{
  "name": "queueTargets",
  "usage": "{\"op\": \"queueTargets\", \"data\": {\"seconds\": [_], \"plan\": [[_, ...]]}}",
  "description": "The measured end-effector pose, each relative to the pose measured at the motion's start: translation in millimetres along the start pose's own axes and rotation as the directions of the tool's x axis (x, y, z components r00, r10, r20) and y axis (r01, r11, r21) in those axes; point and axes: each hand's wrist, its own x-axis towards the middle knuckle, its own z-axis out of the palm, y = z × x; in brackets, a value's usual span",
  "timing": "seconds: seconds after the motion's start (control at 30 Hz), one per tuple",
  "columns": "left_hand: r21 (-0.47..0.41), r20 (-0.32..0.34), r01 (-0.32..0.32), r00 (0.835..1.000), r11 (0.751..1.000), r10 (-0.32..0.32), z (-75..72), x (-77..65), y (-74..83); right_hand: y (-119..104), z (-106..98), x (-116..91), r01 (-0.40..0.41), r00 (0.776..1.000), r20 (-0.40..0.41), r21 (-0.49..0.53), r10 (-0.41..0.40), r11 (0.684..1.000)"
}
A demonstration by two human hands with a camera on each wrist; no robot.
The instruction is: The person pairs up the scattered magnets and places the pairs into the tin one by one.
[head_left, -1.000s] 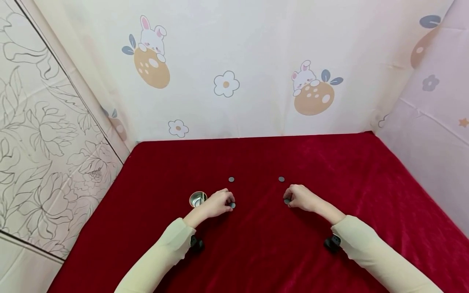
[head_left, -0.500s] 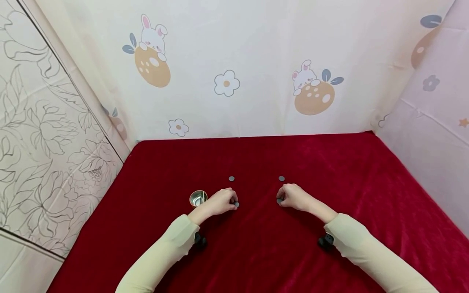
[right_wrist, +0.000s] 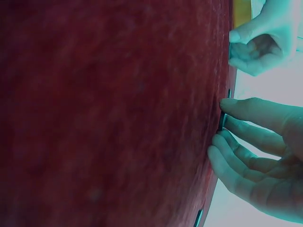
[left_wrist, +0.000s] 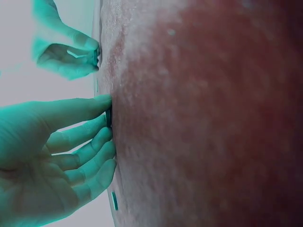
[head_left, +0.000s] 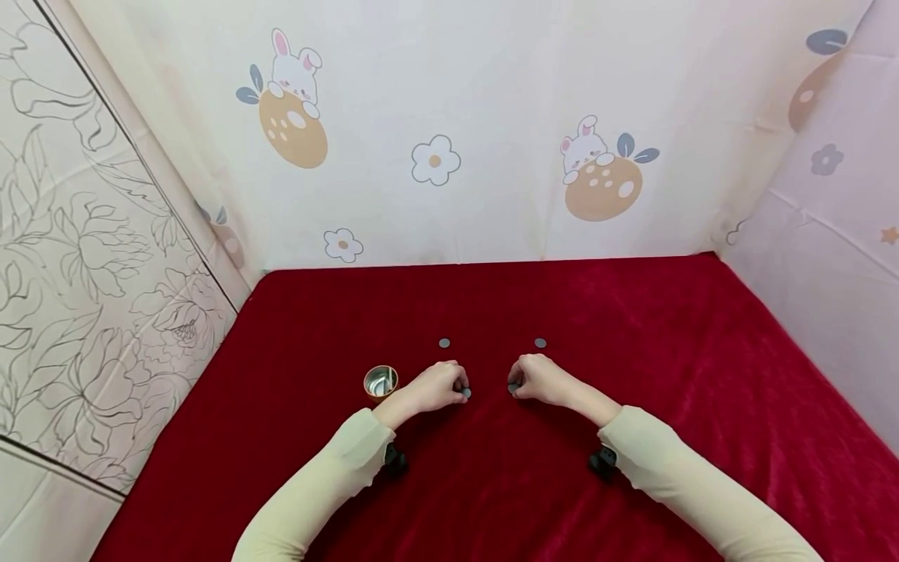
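Note:
Thumb and fingertips of my left hand pinch a small flat grey disc low over the red cloth. Facing it across a narrow gap, my right hand pinches a similar grey disc. In the left wrist view the left disc stands on edge between thumb and fingers, right at the cloth. The right wrist view shows the right disc held the same way. Beyond the hands lie two more grey discs, one on the left and one on the right.
A small metal bowl with a pale strip in it stands beside my left wrist. Red velvet cloth covers the table. Patterned curtains rise behind it and on the right, with a flower-drawn panel on the left.
Both hands have moved inward with their discs, the right hand farther than the left, so the discs are much closer together. The two far discs and the bowl have stayed put.

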Motion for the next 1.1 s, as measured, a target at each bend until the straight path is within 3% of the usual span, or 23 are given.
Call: {"op": "queueTargets", "data": {"seconds": [0.5, 0.77, 1.1], "plan": [[-0.026, 0.018, 0.027, 0.999, 0.999, -0.026, 3.3, 9.6, 6.1, -11, 11, 16, -0.005, 1.000, 0.020, -0.024, 0.005, 1.000], [-0.034, 0.019, 0.035, 0.999, 0.999, -0.034, 4.1, 12.8, 7.7, 4, 23, 24, 0.101, 0.995, 0.001, 0.016, -0.101, 0.995], [-0.042, 0.022, 0.036, 0.999, 0.998, -0.035, 6.5, 14.8, 9.8, -18, 21, 22, 0.010, 1.000, 0.005, -0.054, -0.010, 0.999]]}}
